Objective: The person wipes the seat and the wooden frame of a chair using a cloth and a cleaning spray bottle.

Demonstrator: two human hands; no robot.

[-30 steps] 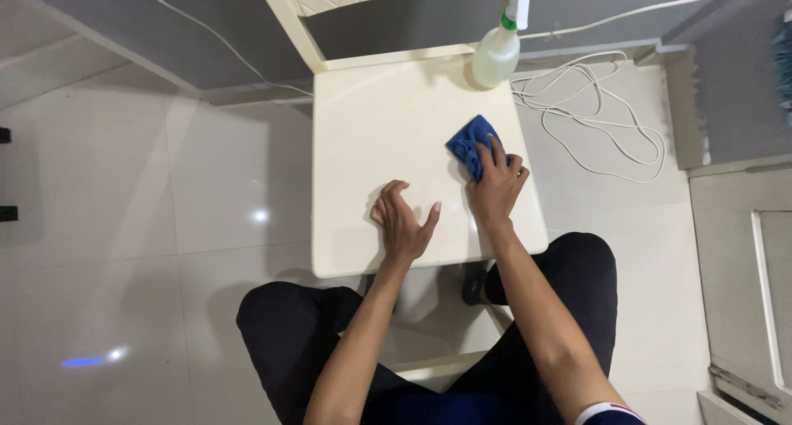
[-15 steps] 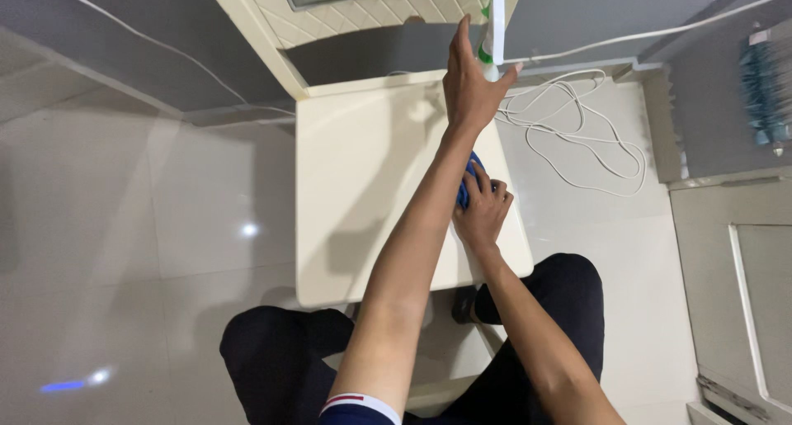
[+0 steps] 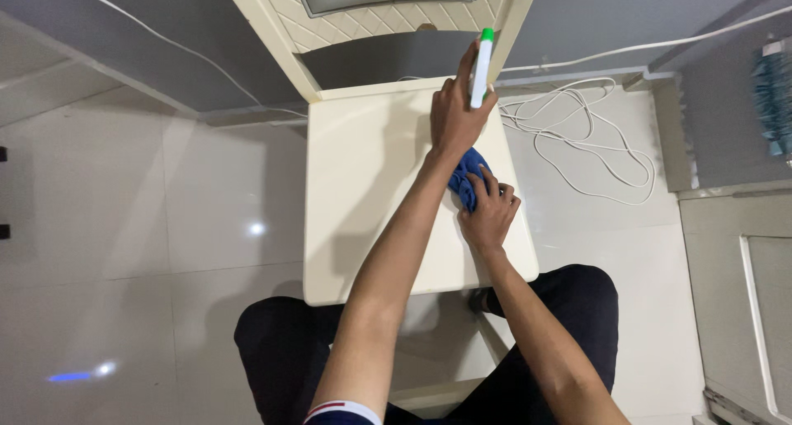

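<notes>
The spray bottle (image 3: 479, 68) stands at the far right corner of the cream chair seat (image 3: 371, 186), close to the chair back (image 3: 379, 12). Only its white nozzle with a green tip is visible; the body is hidden behind the left hand (image 3: 456, 115). The left hand reaches across the body and is wrapped around the bottle, fingers curled about its neck. Just nearer, the right hand (image 3: 489, 214) lies flat with fingers bent, pressing a crumpled blue cloth (image 3: 464, 177) against the seat near its right edge. The left forearm crosses over part of the cloth. A loose white cable (image 3: 577, 136) lies in coils on the pale tiled floor (image 3: 165, 210) to the right of the chair. A blue brush-like item (image 3: 775, 103) hangs at the far right edge.
</notes>
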